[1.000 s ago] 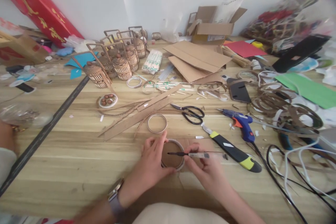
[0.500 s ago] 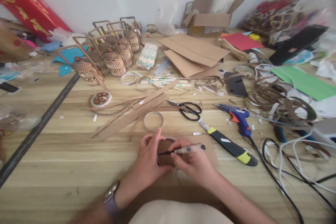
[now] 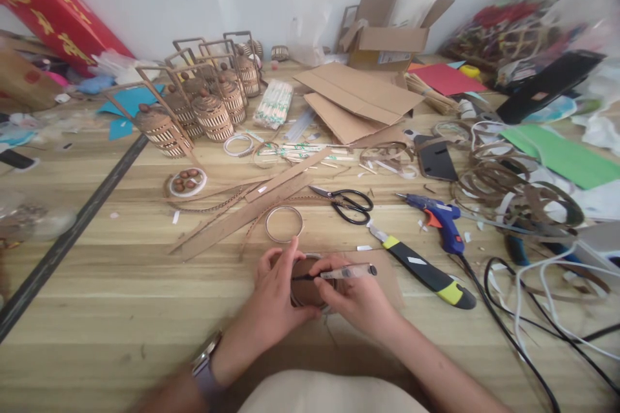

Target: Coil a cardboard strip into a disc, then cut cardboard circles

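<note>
Near the front edge of the wooden table (image 3: pixel 121 297), just ahead of my lap, my left hand (image 3: pixel 276 297) curls around a round ring (image 3: pixel 304 293) lying flat on a piece of cardboard (image 3: pixel 387 271). Thumb and fingers press against its rim, and the forefinger reaches along the far side. My right hand (image 3: pixel 356 302) comes in from the right with its fingers closed firmly on a clear-barrelled pen (image 3: pixel 346 271). The pen is held almost level, its dark tip over the inside of the ring by the left rim. Farther back on the left, a small white dish (image 3: pixel 202 179) holds several brown beads (image 3: pixel 185 181). By the wall an open cardboard box (image 3: pixel 387 39) stands with its flaps up; I cannot tell what it holds.
</note>
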